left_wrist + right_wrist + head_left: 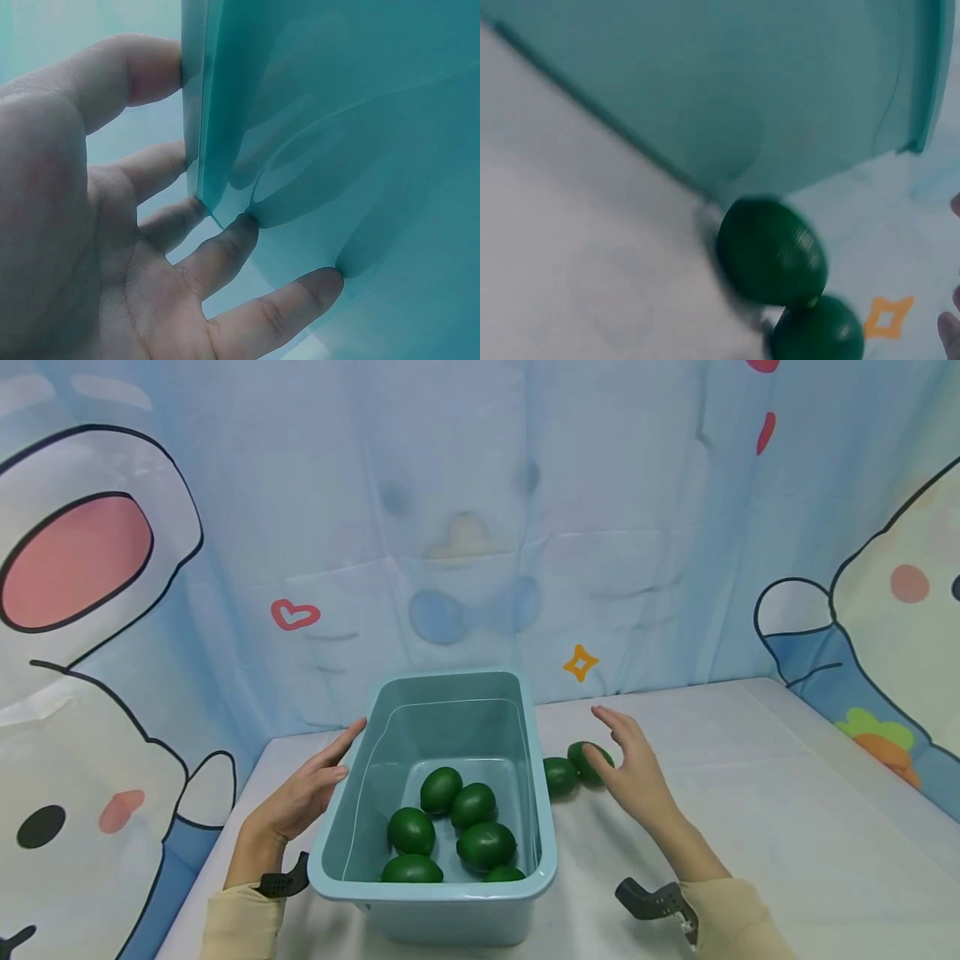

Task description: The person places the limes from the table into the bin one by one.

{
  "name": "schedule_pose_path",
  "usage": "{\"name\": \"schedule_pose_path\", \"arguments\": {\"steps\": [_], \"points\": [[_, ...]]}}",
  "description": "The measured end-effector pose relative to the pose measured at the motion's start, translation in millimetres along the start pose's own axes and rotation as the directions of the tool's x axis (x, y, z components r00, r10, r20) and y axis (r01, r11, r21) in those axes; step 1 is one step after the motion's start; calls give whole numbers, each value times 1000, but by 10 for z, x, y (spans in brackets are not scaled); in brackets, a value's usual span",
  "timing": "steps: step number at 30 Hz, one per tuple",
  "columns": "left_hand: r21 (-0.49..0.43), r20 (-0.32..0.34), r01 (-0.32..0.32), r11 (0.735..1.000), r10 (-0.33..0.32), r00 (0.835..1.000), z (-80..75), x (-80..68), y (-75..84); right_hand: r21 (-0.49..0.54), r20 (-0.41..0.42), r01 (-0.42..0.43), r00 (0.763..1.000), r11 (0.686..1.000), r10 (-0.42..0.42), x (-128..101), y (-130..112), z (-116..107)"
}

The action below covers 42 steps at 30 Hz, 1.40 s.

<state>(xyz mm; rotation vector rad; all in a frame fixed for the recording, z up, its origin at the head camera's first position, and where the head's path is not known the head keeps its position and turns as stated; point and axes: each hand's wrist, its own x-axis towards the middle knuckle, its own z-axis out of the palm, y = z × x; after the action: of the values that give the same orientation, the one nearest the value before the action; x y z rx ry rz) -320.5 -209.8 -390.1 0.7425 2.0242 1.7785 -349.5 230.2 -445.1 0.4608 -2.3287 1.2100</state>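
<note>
Blue plastic bin point(330, 852) sits on the white table point(787, 827), in front of us near the table's front edge. Our left hand point(300, 797) lies flat against the bin's left wall, fingers point(262, 315) spread and straight, tips pressing the plastic. Six green limes point(471, 806) lie in the bin. Two more limes sit outside, touching each other, just right of the bin: one point(559, 776) against the bin wall, the other point(588, 762) under our right hand point(633, 768). Right-hand fingers are extended and loosely together, thumb on that lime; no grasp visible. Cartoon curtain point(465, 510) hangs behind.
</note>
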Motion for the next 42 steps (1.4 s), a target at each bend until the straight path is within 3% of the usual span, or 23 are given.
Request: {"name": "schedule_pose_path", "arguments": {"steps": [7,23,32,42], "points": [[0,4,-6,1000,6,1000,-6,1,3,-115,129,-48,990,992,63,-38,199,59],[24,-9,4,1000,-4,1000,7,15,-5,-158,263,-116,952,981,155,-163,493,135],[-4,-3,1,1000,-1,1000,14,-8,6,-158,250,-125,955,979,162,-160,531,189],[39,-13,0,999,0,1000,21,-5,8,-148,211,-98,969,984,129,-166,569,223]]}}
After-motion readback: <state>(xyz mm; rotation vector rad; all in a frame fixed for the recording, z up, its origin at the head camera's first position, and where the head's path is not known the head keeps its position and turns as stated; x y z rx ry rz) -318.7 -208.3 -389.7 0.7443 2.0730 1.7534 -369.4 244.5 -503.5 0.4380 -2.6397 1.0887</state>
